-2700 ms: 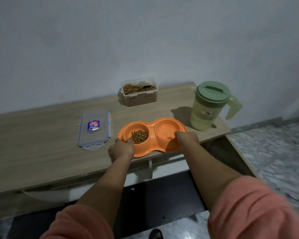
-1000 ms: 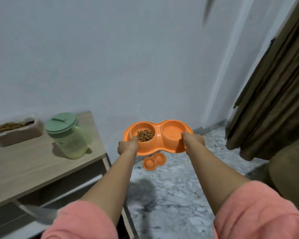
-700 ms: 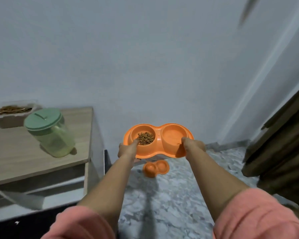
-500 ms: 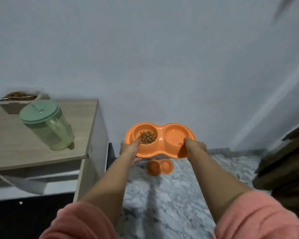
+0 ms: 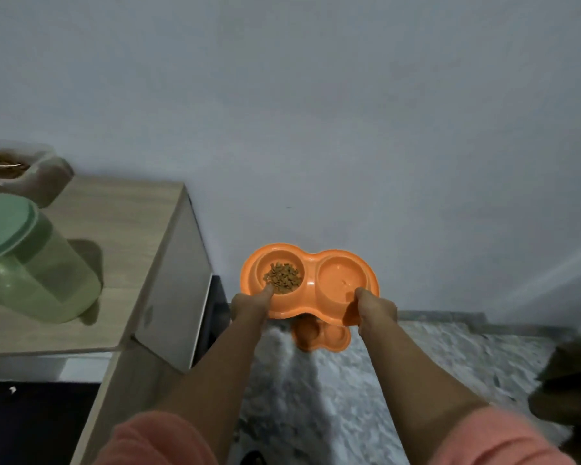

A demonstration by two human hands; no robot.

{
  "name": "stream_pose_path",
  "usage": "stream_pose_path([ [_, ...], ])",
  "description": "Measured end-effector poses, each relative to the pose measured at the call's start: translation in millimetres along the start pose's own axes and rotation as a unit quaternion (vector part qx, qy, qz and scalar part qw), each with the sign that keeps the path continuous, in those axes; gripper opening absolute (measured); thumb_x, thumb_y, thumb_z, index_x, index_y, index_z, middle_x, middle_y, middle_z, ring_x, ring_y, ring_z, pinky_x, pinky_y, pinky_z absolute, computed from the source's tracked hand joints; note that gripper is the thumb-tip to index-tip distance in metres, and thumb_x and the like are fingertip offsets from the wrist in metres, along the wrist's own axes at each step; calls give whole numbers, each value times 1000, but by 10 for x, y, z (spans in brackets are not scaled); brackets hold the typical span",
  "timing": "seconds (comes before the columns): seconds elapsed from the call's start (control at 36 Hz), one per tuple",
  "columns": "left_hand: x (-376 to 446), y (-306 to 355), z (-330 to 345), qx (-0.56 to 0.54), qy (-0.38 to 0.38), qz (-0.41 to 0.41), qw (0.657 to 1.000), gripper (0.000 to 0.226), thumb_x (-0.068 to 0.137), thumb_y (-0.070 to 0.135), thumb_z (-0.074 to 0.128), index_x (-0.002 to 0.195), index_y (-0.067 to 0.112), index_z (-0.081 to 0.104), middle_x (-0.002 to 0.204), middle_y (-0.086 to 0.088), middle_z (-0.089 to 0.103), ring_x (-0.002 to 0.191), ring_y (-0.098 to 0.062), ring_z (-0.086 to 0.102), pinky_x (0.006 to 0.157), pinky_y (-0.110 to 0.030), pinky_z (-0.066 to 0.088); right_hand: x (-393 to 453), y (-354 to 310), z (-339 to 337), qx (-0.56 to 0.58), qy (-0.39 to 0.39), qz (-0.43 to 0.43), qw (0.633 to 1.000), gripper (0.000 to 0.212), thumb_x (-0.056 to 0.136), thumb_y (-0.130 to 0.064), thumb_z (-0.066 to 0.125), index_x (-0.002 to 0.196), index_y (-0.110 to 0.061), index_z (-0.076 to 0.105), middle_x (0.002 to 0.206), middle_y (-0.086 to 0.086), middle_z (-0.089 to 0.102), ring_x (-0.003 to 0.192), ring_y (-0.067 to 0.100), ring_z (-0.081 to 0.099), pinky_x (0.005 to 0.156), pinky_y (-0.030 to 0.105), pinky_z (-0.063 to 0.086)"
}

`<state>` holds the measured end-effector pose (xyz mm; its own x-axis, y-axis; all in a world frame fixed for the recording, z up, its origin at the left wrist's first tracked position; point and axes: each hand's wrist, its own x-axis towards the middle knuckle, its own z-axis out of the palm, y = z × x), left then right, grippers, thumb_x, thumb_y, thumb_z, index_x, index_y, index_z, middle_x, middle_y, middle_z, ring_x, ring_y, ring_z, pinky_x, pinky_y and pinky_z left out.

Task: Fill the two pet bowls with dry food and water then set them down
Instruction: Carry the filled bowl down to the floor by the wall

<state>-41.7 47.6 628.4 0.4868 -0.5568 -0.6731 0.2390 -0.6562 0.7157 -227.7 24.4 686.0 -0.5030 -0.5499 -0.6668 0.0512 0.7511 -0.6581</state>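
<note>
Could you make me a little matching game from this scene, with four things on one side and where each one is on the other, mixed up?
Things:
1. double pet bowl
2. dry food
3. green pitcher
4. second orange bowl

Places:
A. on the floor by the wall
B. held in the air by the left hand and right hand
C. on the wooden table
D. in the held bowl's left cup

Pairs: 1-B, 2-D, 3-C, 4-A
</note>
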Motion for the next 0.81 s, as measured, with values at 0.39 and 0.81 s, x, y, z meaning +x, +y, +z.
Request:
stream_pose_path([
  [0.39,1672,-1074,855,-76,118,-41,989,60,79,27,77,125,-5,57,123,-23,62,112,-36,61,95,-43,51,2079,1024,1249,-49,-43,-18,998,65,70,-33,68,126,-4,52,119,20,61,106,39,60,93,50,51],
  [0.81,4257,-3103,1345,-157,129,-74,976,70,74,35,75,135,11,49,121,-19,60,100,-36,62,90,-52,55,4202,2763,2837,-35,-103,3,994,73,62,-35,72,124,-4,50,115,22,60,99,42,62,82,54,55],
])
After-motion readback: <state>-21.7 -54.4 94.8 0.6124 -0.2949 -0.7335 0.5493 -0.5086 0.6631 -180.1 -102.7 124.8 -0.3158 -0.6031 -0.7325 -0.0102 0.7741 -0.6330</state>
